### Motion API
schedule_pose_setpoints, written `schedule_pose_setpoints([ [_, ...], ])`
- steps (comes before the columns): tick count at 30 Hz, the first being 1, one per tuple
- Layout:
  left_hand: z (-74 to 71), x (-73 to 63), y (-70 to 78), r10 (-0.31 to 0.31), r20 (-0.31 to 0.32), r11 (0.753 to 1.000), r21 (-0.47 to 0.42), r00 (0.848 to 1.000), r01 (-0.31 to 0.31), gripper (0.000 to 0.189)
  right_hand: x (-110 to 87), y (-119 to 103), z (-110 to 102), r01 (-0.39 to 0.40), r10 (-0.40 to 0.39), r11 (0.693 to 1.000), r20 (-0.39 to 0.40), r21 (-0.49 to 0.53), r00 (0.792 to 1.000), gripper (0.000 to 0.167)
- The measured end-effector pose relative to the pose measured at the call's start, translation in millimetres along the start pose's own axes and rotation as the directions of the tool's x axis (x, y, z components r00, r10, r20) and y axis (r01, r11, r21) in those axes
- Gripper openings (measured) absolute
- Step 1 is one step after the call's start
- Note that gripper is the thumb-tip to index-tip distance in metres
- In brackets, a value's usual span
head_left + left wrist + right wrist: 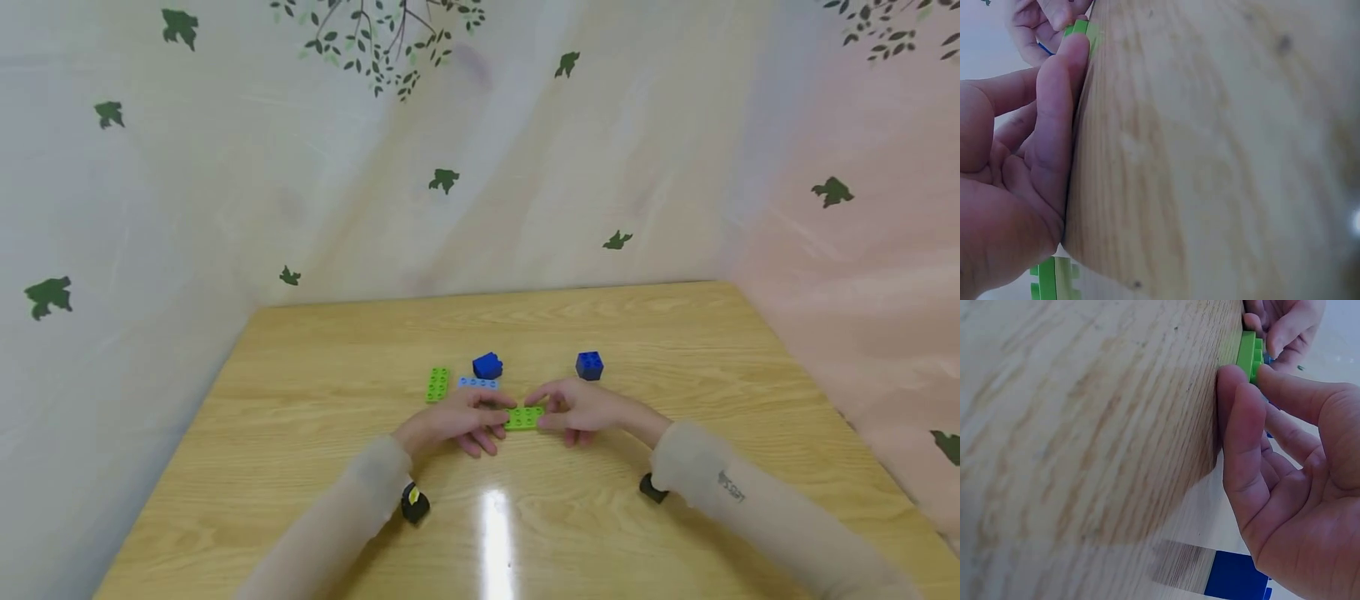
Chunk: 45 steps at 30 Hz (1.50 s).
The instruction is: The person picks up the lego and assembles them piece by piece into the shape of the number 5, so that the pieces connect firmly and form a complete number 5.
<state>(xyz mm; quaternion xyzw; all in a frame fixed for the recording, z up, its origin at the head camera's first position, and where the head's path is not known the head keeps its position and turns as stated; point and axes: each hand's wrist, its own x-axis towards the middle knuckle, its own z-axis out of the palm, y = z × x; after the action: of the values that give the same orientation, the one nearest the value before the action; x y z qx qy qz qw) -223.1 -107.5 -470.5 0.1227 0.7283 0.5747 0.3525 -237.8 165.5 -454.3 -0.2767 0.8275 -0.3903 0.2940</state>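
Note:
A flat bright green toy building brick (525,418), studs up, lies on the table between both hands. My left hand (468,418) pinches its left end with the fingertips. At its right end, my right hand (581,408) holds it between thumb and fingers, seen closer in the right wrist view, where the green brick (1249,357) is partly covered by the fingertips. Just beyond the left hand sits a light blue brick (478,383), its near part hidden by that hand. A second green brick (437,385) lies to the left of the blue one.
A dark blue brick (487,366) rests tilted behind the light blue one. Another dark blue brick (589,365) stands upright beyond the right hand. The wooden table (337,350) ends at a pale fabric backdrop (360,208) with leaf prints, which also rises on both sides.

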Motion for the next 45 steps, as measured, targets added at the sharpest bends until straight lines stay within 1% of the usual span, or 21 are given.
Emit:
schedule_pose_setpoints([
  [5, 0.9, 0.1, 3.7, 0.01, -0.022, 0.999, 0.032, 1.0, -0.009, 0.036, 0.8, -1.7, -1.2, -0.015, 0.015, 1.0, -0.017, 0.009, 1.0, 0.043],
  [9, 0.3, -2.4, 6.2, -0.006, -0.035, 0.999, 0.048, 0.999, 0.008, 0.037, 3.3, -3.5, -0.8, -0.008, 0.008, 1.0, -0.01, 0.027, 1.0, 0.043],
  [12, 1.2, -4.9, 5.0, -0.032, -0.036, 0.999, 0.037, 0.999, 0.034, 0.036, 4.3, -3.8, 1.4, -0.008, 0.007, 0.999, 0.013, 0.043, 1.0, 0.043],
  [17, 4.5, -1.1, 3.4, -0.016, -0.032, 1.0, 0.021, 0.999, 0.017, 0.036, 1.3, -1.4, 0.0, -0.03, 0.031, 0.998, -0.008, 0.046, 0.999, 0.042],
  [19, 6.1, -0.7, 3.8, -0.021, -0.041, 1.0, 0.018, 0.999, 0.021, 0.035, 0.4, -0.5, -0.7, -0.029, 0.029, 0.998, -0.002, 0.052, 1.0, 0.043],
  [23, 7.9, -0.3, 3.4, -0.051, -0.043, 0.999, 0.0, 0.998, 0.051, 0.034, -1.5, 1.2, -2.3, -0.032, 0.031, 0.998, 0.021, 0.057, 0.999, 0.043],
  [25, 8.0, 0.0, 3.4, -0.053, -0.036, 0.999, -0.005, 0.998, 0.052, 0.034, -3.3, 1.3, -4.9, -0.038, 0.038, 0.998, 0.014, 0.044, 0.999, 0.042],
  [28, 6.4, -1.0, 3.7, -0.054, -0.043, 0.999, -0.006, 0.998, 0.054, 0.033, -6.0, -1.2, -11.3, -0.021, 0.021, 1.0, -0.01, 0.008, 1.0, 0.042],
  [31, 3.4, -3.3, 4.3, -0.056, -0.057, 0.998, 0.004, 0.997, 0.056, 0.033, -9.1, -4.4, -20.6, 0.025, -0.026, 1.0, -0.027, -0.015, 0.999, 0.044],
  [34, 0.4, -4.9, 3.1, -0.057, -0.062, 0.998, 0.01, 0.996, 0.058, 0.034, -13.4, -4.2, -30.3, 0.064, -0.065, 0.998, -0.063, -0.025, 0.996, 0.042],
  [38, -1.1, -4.7, 0.3, -0.049, -0.051, 0.999, 0.01, 0.998, 0.049, 0.034, -21.9, 4.0, -43.4, 0.098, -0.107, 0.993, -0.15, -0.064, 0.983, 0.039],
  [42, 0.4, -3.7, -1.4, -0.033, -0.036, 0.999, 0.008, 0.999, 0.034, 0.034, -32.8, 12.3, -56.5, 0.081, -0.099, 0.994, -0.256, -0.078, 0.962, 0.038],
  [45, 0.7, -3.6, -1.3, -0.031, -0.041, 1.0, 0.0, 0.999, 0.031, 0.034, -39.3, 15.1, -66.7, 0.066, -0.077, 0.997, -0.336, -0.043, 0.939, 0.04],
])
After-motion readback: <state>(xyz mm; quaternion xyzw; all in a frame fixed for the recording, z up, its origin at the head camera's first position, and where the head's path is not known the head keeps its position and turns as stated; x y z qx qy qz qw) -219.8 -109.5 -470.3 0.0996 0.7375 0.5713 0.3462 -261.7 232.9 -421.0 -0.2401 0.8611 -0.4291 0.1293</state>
